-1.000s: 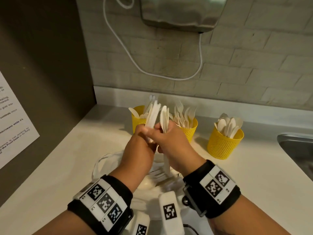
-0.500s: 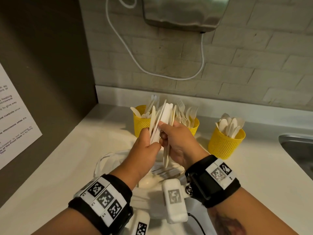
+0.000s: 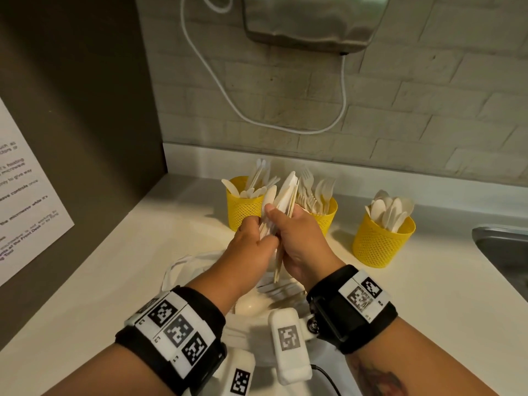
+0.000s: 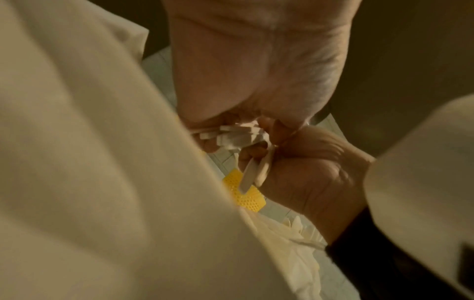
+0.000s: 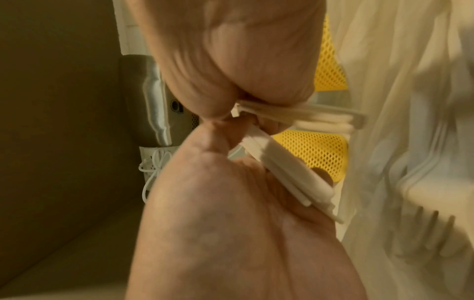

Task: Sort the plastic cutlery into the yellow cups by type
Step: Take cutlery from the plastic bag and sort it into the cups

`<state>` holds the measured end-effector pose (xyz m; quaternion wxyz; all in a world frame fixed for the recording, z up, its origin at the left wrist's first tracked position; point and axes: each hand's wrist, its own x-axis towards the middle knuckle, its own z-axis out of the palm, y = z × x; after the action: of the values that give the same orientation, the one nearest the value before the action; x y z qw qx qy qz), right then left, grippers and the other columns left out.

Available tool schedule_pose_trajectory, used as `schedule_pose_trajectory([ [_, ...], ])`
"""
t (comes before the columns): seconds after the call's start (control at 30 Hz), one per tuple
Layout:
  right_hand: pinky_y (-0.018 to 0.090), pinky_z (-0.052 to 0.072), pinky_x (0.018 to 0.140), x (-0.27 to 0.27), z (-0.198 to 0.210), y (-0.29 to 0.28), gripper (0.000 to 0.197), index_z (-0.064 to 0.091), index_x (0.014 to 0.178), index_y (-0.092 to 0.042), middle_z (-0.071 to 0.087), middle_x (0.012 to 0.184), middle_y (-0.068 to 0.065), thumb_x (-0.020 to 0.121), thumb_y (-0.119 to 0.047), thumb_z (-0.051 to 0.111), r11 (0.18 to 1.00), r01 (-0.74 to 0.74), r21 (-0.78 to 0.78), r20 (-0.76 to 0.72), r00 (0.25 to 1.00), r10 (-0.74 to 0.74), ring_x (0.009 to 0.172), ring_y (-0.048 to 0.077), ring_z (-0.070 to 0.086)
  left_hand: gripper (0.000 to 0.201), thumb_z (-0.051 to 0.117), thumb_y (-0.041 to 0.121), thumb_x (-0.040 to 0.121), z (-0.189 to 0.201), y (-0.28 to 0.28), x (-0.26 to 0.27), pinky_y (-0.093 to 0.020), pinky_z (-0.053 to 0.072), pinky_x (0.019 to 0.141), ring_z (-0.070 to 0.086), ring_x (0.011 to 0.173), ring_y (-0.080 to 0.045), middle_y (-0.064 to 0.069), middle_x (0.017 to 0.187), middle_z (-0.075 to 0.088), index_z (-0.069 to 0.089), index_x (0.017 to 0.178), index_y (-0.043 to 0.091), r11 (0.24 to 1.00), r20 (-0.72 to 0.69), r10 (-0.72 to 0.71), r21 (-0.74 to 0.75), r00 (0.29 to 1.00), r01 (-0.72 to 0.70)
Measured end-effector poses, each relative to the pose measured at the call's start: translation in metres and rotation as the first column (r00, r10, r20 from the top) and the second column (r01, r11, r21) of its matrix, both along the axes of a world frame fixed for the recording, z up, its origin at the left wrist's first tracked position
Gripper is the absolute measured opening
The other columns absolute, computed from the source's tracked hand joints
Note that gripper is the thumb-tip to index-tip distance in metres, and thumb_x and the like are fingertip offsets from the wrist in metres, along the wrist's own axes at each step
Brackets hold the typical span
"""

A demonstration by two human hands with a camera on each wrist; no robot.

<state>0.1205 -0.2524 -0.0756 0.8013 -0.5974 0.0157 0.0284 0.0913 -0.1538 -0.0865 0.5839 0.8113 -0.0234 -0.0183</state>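
Observation:
Three yellow mesh cups stand by the back wall. The left cup [image 3: 243,208] holds knives, the middle cup [image 3: 325,217] forks and the right cup [image 3: 381,242] spoons. In front of the left and middle cups my two hands hold white plastic cutlery upright. My left hand [image 3: 257,234] grips one bundle [image 4: 238,137] by the handles. My right hand [image 3: 283,221] grips a second bundle [image 3: 285,195], whose handles stick out below the fist. The two bundles touch side by side. Which type each piece is, I cannot tell for all of them.
A white plastic bag [image 3: 194,264] with more cutlery lies on the counter under my wrists. A steel sink [image 3: 505,252] is at the right edge. A dark panel [image 3: 85,124] with a paper notice closes the left side. A dispenser [image 3: 308,21] with a white cable hangs on the brick wall.
The hands have come closer and the two bundles, held apart a second ago, now lie against each other. The right wrist has turned outward.

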Motion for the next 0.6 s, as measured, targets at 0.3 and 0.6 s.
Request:
schedule_pose_trajectory([
  [0.3, 0.035, 0.059, 0.068, 0.004, 0.003, -0.008, 0.007, 0.063, 0.1, -0.01, 0.062, 0.081, 0.009, 0.094, -0.011, 0.061, 0.997, -0.009, 0.078, -0.025, 1.0, 0.011, 0.074, 0.022, 0.061, 0.021, 0.044, 0.028, 0.104, -0.006, 0.004, 0.011, -0.041, 0.049, 0.097, 0.063, 0.099, -0.026, -0.011, 0.102, 0.067, 0.062, 0.106, 0.019, 0.841, -0.232, 0.179, -0.468, 0.956, -0.271],
  [0.6, 0.034, 0.05, 0.075, 0.011, 0.022, -0.009, 0.014, 0.059, 0.095, -0.013, 0.068, 0.077, 0.004, 0.102, -0.018, 0.048, 0.988, 0.095, 0.122, 0.074, 0.992, -0.104, 0.078, 0.017, 0.064, 0.036, 0.037, 0.04, 0.105, -0.002, 0.005, 0.013, -0.043, 0.05, 0.08, 0.058, 0.088, -0.028, -0.014, 0.099, 0.064, 0.054, 0.089, 0.012, 0.708, -0.512, 0.108, -0.562, 0.852, -0.427],
])
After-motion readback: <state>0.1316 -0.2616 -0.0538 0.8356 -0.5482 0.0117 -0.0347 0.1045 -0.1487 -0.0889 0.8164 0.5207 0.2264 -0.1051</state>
